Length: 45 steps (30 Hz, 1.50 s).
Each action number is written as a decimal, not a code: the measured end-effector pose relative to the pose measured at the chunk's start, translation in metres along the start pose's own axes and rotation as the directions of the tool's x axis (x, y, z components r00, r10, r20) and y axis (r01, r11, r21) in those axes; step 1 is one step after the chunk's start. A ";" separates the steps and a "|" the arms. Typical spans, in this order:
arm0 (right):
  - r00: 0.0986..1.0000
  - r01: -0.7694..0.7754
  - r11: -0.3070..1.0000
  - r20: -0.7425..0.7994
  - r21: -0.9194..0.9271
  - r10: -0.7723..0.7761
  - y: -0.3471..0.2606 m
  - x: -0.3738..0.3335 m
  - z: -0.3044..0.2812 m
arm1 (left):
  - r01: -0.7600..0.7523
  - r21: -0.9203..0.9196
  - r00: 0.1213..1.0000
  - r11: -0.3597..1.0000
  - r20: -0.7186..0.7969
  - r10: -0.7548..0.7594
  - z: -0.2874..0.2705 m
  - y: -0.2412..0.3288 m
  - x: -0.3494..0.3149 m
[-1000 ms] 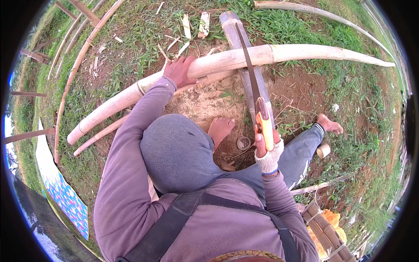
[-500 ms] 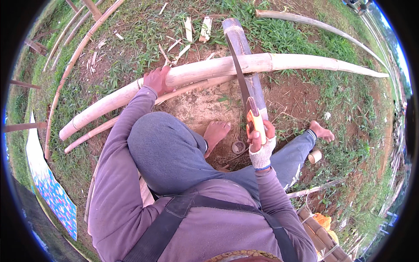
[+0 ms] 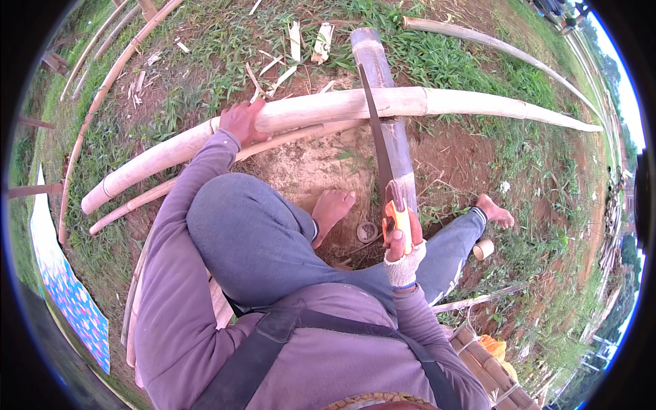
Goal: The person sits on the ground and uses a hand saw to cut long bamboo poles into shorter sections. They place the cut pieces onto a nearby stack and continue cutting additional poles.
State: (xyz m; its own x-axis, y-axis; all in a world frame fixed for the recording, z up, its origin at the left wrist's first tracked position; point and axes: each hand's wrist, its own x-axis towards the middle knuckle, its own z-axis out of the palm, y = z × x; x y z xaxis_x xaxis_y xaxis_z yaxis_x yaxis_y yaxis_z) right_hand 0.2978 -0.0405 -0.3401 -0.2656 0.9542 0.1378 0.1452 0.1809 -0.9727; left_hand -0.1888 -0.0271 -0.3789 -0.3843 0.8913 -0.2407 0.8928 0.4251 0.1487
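Observation:
A long pale bamboo pole [image 3: 307, 111] lies crosswise in front of me, resting on a thicker greyish bamboo log [image 3: 403, 150]. My left hand [image 3: 242, 124] is closed round the pole, left of the log. My right hand [image 3: 405, 254], in a whitish fingerless glove, grips the orange-and-brown handle of a handsaw [image 3: 380, 147]. The long dark blade points away from me, across the pole where it crosses the log. How deep the teeth sit in the bamboo I cannot tell. A thinner bamboo pole [image 3: 157, 193] runs just below the thick one.
My bare left foot [image 3: 333, 212] rests near the log, beside a short bamboo ring [image 3: 367, 231]. Another cut piece [image 3: 483, 249] lies by my right leg. Pale bamboo chips [image 3: 322, 44] are scattered on the grass. Further poles [image 3: 502, 46] lie at far right and left.
The saw and my right hand have drawn back toward me, so the blade tip sits nearer the pole. My left hand keeps its hold. The whole view has shifted slightly.

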 end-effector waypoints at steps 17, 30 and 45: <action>0.999 -0.027 0.999 0.022 0.041 0.026 -0.003 0.078 0.039 | 0.001 0.033 0.999 0.999 -0.033 0.000 0.000 0.002 0.001; 0.995 -0.086 0.995 0.050 0.051 0.084 -0.005 0.029 0.006 | -0.013 0.021 0.999 1.000 -0.034 0.013 -0.002 0.003 -0.005; 0.977 -0.206 0.978 0.048 0.010 0.205 -0.020 -0.003 -0.010 | 0.001 0.027 1.000 1.000 -0.029 0.000 -0.006 0.004 -0.006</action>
State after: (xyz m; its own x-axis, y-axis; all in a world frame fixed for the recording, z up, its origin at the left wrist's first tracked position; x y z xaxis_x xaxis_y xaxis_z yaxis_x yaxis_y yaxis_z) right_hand 0.3051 -0.0448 -0.3196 -0.2758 0.9583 -0.0741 0.1869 -0.0221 -0.9821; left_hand -0.1836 -0.0301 -0.3713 -0.3912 0.8953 -0.2131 0.8984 0.4218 0.1224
